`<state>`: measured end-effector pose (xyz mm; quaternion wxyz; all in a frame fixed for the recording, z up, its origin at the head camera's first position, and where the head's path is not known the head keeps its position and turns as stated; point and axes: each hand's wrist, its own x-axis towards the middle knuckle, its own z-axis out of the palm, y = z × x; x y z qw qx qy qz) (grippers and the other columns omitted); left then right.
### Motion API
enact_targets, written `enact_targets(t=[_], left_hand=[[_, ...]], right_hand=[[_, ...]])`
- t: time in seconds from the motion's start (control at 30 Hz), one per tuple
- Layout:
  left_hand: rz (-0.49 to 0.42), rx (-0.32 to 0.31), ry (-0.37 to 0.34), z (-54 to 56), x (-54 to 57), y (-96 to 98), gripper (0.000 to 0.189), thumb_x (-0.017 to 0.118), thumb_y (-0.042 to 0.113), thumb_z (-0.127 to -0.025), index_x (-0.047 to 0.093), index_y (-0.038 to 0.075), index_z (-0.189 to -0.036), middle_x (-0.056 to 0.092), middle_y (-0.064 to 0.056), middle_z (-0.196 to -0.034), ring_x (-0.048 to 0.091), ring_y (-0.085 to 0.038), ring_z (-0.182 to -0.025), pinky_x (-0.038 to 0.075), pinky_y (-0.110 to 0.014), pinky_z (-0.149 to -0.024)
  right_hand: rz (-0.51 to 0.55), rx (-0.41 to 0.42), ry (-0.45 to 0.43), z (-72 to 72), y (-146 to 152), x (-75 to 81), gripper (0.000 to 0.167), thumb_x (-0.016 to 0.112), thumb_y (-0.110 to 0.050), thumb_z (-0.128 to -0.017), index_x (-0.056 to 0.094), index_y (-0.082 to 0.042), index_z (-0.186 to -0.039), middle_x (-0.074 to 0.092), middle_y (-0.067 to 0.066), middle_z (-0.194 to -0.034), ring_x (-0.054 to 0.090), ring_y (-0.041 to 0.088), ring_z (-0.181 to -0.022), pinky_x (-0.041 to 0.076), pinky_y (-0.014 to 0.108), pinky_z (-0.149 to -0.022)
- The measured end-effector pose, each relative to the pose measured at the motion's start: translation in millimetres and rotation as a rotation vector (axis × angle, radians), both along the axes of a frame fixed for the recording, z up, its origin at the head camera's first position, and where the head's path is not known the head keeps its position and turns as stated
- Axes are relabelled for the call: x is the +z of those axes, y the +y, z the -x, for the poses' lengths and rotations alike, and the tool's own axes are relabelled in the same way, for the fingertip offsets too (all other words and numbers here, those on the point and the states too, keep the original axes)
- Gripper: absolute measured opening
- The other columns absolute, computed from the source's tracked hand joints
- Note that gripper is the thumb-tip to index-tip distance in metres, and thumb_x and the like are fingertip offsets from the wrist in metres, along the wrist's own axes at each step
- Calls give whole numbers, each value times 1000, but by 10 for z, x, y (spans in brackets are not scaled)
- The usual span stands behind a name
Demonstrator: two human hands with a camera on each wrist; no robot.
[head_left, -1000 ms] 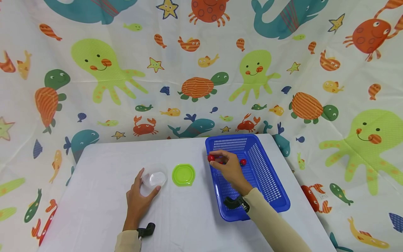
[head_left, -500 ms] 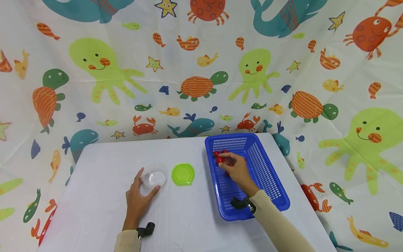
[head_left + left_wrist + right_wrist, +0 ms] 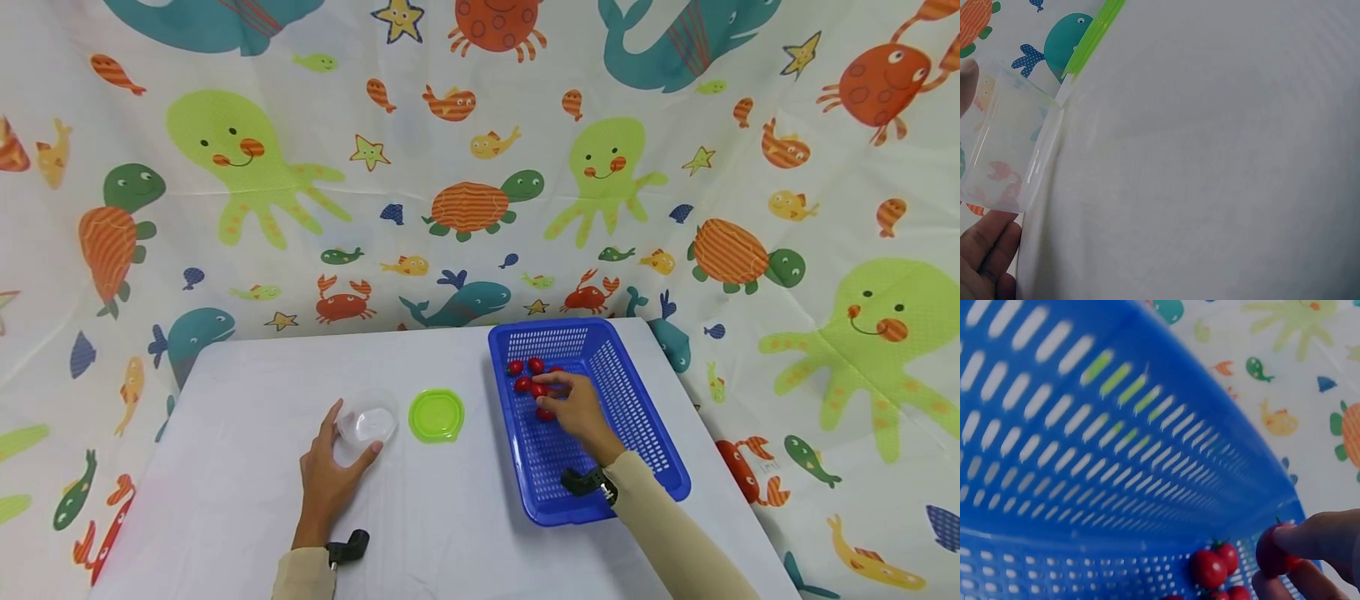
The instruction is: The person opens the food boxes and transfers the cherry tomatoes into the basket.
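My left hand [image 3: 328, 471] holds a clear plastic container [image 3: 369, 423] on the white table, its thumb and fingers on either side. The same container [image 3: 1007, 137] shows at the left edge of the left wrist view, tilted by the camera angle. Over the blue basket, my right hand [image 3: 577, 410] pinches a red cherry tomato [image 3: 1274, 551] between thumb and fingers. Several other cherry tomatoes [image 3: 515, 367] lie in the basket around the fingertips; part of the group is hidden by the hand.
A green lid [image 3: 437, 416] lies flat between the container and the slotted blue basket [image 3: 652, 433]. The basket's raised walls surround the right hand. Behind the white table [image 3: 247, 467] hangs a curtain [image 3: 465, 150] printed with sea animals.
My right hand has moved right and slightly down inside the basket, and more tomatoes show to its left. The left hand and the container have stayed in place.
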<state>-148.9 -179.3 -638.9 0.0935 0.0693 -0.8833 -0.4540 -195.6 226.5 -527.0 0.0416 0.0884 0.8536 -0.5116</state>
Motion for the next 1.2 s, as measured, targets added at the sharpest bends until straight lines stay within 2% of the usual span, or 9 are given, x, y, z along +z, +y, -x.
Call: enact_targets(t=[0.27, 0.53, 0.83, 0.97, 1.07, 1.2], left_hand=[[-4, -6, 8, -6, -25, 2, 101, 84, 49, -86, 29, 30, -169, 48, -23, -163, 51, -46, -142, 28, -63, -115], [-7, -2, 0, -7, -18, -6, 100, 84, 48, -87, 29, 30, -169, 48, -23, -163, 51, -45, -141, 27, -63, -115], [-9, 3, 2, -9, -11, -11, 100, 84, 49, -86, 30, 29, -168, 49, -23, -162, 52, -45, -139, 28, -62, -114], [-5, 0, 3, -10, -11, -4, 100, 84, 49, -86, 29, 30, -168, 48, -23, -163, 52, -45, -140, 28, -61, -114], [1, -5, 8, -8, -11, 1, 100, 84, 49, -87, 29, 29, -169, 49, -23, -163, 52, -45, -139, 29, -61, -114], [7, -5, 16, -11, 2, 1, 100, 83, 49, -87, 29, 28, -168, 49, -25, -161, 52, -45, -138, 29, -60, -112]], right_hand=[[-69, -12, -60, 33, 116, -114, 31, 76, -1, -96, 80, -17, -123, 69, 13, -132, 68, 30, -105, 61, 32, -83], [-108, 4, -129, 56, 176, -135, 30, 75, 1, -95, 80, -14, -121, 70, 13, -124, 65, 27, -98, 52, 29, -77], [-135, 34, -136, 85, 232, -134, 33, 74, 4, -94, 80, -13, -121, 71, 15, -126, 66, 28, -99, 57, 29, -81], [-195, 40, -123, 104, 251, -181, 32, 75, 6, -92, 80, -11, -118, 74, 16, -125, 65, 27, -99, 56, 30, -78], [-236, 50, -127, 109, 262, -214, 32, 75, 7, -91, 80, -10, -118, 76, 14, -124, 65, 26, -100, 57, 32, -81], [-233, 61, -131, 105, 266, -217, 32, 75, 7, -91, 80, -10, -118, 77, 13, -123, 65, 26, -101, 58, 34, -84]])
